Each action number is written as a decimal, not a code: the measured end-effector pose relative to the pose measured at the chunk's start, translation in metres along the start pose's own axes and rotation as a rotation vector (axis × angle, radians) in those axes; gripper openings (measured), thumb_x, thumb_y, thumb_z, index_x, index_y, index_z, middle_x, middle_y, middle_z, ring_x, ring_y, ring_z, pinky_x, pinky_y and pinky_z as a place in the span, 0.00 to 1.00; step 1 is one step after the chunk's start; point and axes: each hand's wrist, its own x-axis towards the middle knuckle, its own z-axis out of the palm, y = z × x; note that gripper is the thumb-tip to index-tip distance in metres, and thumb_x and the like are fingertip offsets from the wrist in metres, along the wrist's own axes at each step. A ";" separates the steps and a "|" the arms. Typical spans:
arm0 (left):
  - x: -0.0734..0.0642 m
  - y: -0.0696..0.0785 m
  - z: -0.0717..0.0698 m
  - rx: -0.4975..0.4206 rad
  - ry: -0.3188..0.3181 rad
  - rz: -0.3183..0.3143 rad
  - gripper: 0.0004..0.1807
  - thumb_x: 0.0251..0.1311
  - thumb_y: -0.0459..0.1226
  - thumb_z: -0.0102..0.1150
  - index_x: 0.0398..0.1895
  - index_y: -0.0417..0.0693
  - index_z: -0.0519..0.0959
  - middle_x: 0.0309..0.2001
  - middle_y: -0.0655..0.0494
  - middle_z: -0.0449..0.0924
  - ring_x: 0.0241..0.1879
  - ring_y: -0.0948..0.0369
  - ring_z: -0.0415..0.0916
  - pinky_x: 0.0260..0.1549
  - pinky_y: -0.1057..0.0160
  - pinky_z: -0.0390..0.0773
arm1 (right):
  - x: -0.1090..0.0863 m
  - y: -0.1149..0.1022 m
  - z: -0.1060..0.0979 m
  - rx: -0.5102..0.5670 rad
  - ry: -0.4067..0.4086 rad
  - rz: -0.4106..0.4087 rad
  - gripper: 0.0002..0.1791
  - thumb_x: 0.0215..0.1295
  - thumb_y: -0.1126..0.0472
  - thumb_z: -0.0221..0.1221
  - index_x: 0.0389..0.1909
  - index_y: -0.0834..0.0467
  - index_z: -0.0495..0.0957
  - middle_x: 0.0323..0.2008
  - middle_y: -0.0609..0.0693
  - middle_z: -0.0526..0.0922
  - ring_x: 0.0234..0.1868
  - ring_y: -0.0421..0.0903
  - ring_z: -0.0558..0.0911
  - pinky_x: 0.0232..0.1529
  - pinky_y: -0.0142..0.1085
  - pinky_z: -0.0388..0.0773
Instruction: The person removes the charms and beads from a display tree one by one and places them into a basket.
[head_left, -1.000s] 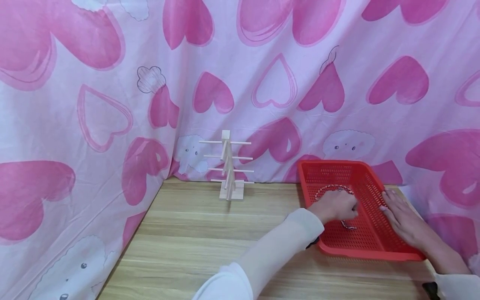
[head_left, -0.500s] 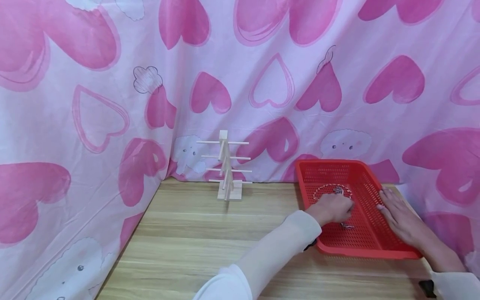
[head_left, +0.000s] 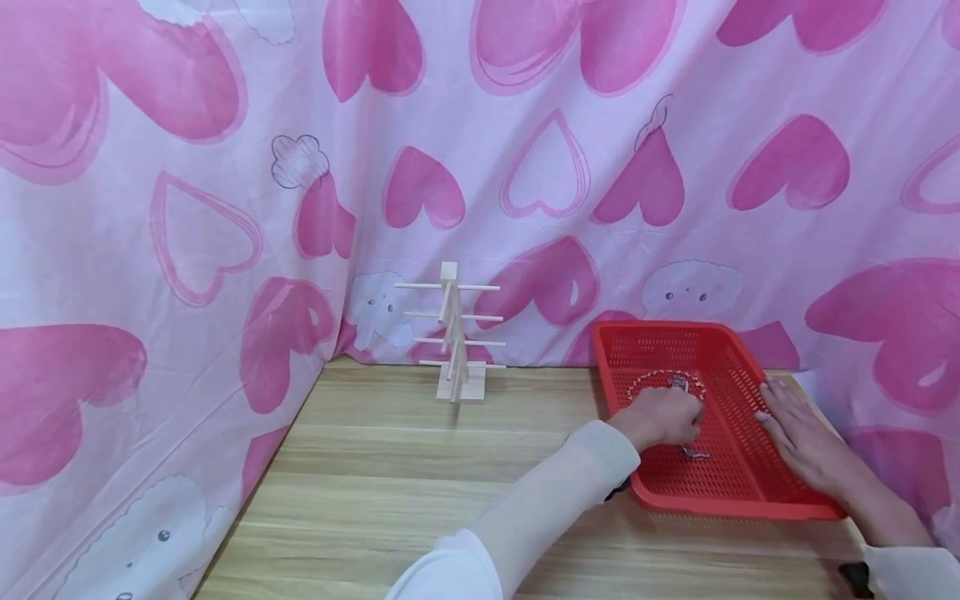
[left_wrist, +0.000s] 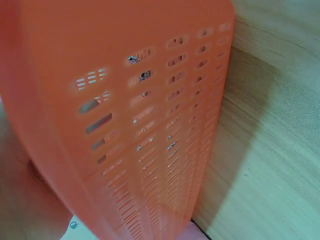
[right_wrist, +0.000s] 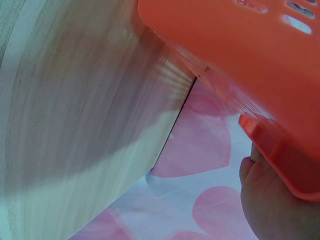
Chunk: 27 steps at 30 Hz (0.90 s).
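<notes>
A red plastic basket (head_left: pixel 738 507) with slotted walls stands on the right of the table. Inside it, a red-and-white beaded string (head_left: pixel 647 377) curves in an arc, with a small silvery piece (head_left: pixel 678 382) beside it. My left hand (head_left: pixel 663 417) reaches over the near left rim, knuckles up and fingers bent down over the jewellery. Its fingertips are hidden, so I cannot tell what they hold. Another thin silvery strand (head_left: pixel 693 453) shows just below that hand. My right hand (head_left: pixel 802 437) rests on the basket's right rim with its fingers extended; the right wrist view shows it beyond the rim.
A pale wooden stand (head_left: pixel 454 333) with several horizontal pegs stands at the back of the wood-grain table (head_left: pixel 390 467), left of the basket. A pink heart-print cloth (head_left: pixel 547 167) hangs behind and along the left side.
My left hand has shifted slightly left and down within the basket, and the silvery piece behind it shows more. My right hand stays on the rim.
</notes>
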 end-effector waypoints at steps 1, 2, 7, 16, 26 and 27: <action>0.000 0.000 -0.001 0.006 0.003 0.004 0.07 0.78 0.49 0.58 0.37 0.68 0.79 0.29 0.70 0.77 0.30 0.71 0.74 0.32 0.73 0.73 | 0.000 0.001 0.000 -0.002 0.003 -0.002 0.31 0.86 0.63 0.43 0.79 0.79 0.53 0.82 0.77 0.48 0.88 0.50 0.32 0.78 0.19 0.20; 0.000 0.000 -0.001 0.010 0.006 0.008 0.08 0.78 0.49 0.58 0.36 0.67 0.78 0.29 0.69 0.77 0.29 0.71 0.74 0.31 0.73 0.73 | 0.000 0.001 0.000 -0.004 0.006 -0.006 0.31 0.86 0.63 0.43 0.78 0.79 0.53 0.82 0.77 0.48 0.88 0.48 0.32 0.78 0.19 0.20; -0.001 -0.004 -0.004 0.011 0.029 0.034 0.12 0.80 0.48 0.54 0.32 0.64 0.75 0.27 0.67 0.75 0.27 0.71 0.71 0.28 0.72 0.71 | -0.001 0.003 0.000 -0.011 0.006 -0.010 0.31 0.86 0.63 0.43 0.79 0.78 0.53 0.83 0.74 0.45 0.87 0.42 0.30 0.79 0.19 0.21; -0.001 -0.014 -0.012 -0.040 0.070 0.037 0.10 0.76 0.47 0.61 0.32 0.65 0.79 0.27 0.68 0.77 0.28 0.71 0.73 0.30 0.74 0.73 | 0.000 0.006 0.000 -0.003 0.004 -0.012 0.30 0.87 0.63 0.43 0.78 0.79 0.53 0.82 0.77 0.47 0.87 0.40 0.29 0.80 0.22 0.21; -0.010 -0.030 -0.033 -0.089 0.102 0.060 0.09 0.79 0.44 0.57 0.36 0.63 0.82 0.27 0.66 0.75 0.27 0.71 0.72 0.26 0.74 0.72 | 0.006 0.008 -0.005 0.025 -0.017 -0.019 0.29 0.86 0.64 0.44 0.75 0.82 0.57 0.77 0.83 0.55 0.88 0.56 0.37 0.76 0.17 0.21; -0.011 -0.031 -0.036 -0.101 0.105 0.062 0.07 0.79 0.44 0.57 0.39 0.64 0.83 0.29 0.67 0.76 0.28 0.71 0.73 0.27 0.75 0.73 | 0.007 0.007 -0.007 0.041 -0.033 -0.009 0.29 0.86 0.64 0.43 0.75 0.82 0.57 0.76 0.84 0.55 0.88 0.61 0.39 0.77 0.19 0.21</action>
